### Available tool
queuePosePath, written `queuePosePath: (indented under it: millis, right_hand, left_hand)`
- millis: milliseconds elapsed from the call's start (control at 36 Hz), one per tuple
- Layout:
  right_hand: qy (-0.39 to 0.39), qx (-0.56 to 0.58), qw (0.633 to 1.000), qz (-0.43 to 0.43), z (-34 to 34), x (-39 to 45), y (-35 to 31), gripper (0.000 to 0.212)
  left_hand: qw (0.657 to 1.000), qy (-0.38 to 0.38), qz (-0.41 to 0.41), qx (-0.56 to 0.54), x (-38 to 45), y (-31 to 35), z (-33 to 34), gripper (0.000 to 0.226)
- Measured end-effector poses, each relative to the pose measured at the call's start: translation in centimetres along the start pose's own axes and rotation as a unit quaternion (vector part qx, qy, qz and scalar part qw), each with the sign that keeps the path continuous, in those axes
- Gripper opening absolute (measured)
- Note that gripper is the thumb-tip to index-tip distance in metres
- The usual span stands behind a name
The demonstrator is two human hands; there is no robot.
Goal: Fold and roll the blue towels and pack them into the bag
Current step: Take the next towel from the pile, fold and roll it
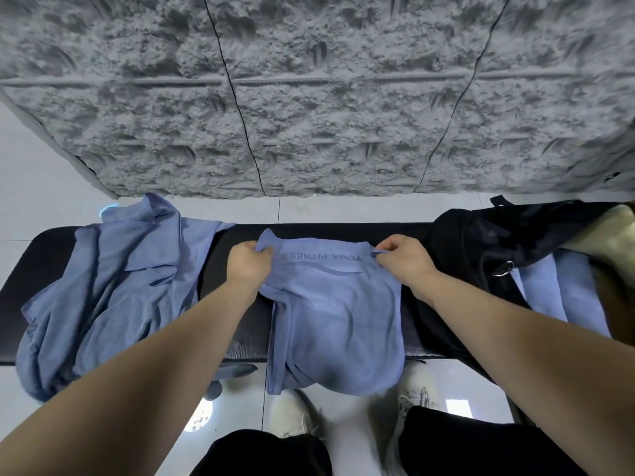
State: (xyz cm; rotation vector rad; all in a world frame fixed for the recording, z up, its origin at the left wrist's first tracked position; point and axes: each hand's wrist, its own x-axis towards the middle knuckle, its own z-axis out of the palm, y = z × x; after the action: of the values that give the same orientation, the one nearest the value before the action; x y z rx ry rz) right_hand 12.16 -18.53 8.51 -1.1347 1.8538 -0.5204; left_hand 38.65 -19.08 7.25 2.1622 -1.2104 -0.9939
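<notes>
A blue towel [335, 314] with dark lettering lies across the middle of the black bench [237, 324], its near end hanging over the front edge. My left hand [249, 262] grips its far left corner. My right hand [403, 257] pinches its far right corner. A heap of loose blue towels [106, 286] lies on the bench's left end. At the right end sits an open black bag [481, 249] with rolled blue towels [556, 290] inside it.
A grey rough-textured wall panel [309, 97] stands behind the bench. White glossy floor tiles [41, 166] surround it. My white shoes [292, 417] and black trousers stand close to the bench's front edge.
</notes>
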Motion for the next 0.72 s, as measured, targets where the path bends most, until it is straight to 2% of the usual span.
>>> queuePosePath:
  millis: [56, 139, 194, 278, 333, 417, 500, 583, 722]
  right_hand:
    - [0.015, 0.057, 0.998, 0.006, -0.1, -0.2, 0.2, 0.008]
    - [0.020, 0.146, 0.989, 0.021, -0.3, -0.8, 0.0, 0.002]
    - [0.013, 0.193, 0.981, 0.023, -0.4, -1.4, -0.3, 0.004]
    - [-0.002, 0.249, 0.968, 0.012, -0.7, -2.5, -0.8, 0.009]
    - [-0.007, 0.274, 0.962, 0.004, -1.0, -3.2, -1.1, 0.011]
    - [-0.014, 0.293, 0.956, -0.008, -1.5, -4.3, -1.6, 0.016]
    - [-0.012, 0.291, 0.956, -0.021, -1.9, -5.4, -1.7, 0.018]
    - [0.003, 0.283, 0.958, -0.053, -2.3, -6.4, -1.7, 0.026]
    - [-0.023, 0.293, 0.951, -0.093, -3.0, -8.5, -1.9, 0.033]
  left_hand:
    - [0.996, -0.009, -0.028, -0.086, -0.1, 0.0, -0.2, 0.038]
    - [0.976, -0.022, -0.072, -0.203, -0.9, 0.1, -0.5, 0.018]
    - [0.966, -0.033, -0.087, -0.240, -1.4, -0.1, -0.8, 0.019]
    - [0.940, -0.115, -0.108, -0.302, -2.2, 0.4, -1.4, 0.006]
    - [0.919, -0.172, -0.130, -0.330, -3.1, 1.0, -1.9, 0.009]
    - [0.909, -0.202, -0.127, -0.342, -4.2, 1.6, -2.4, 0.007]
    - [0.910, -0.195, -0.096, -0.353, -5.2, 1.7, -2.9, 0.014]
    - [0.929, -0.163, -0.048, -0.328, -6.4, 2.2, -3.1, 0.023]
    - [0.957, -0.093, 0.002, -0.275, -8.9, 4.2, -3.1, 0.039]
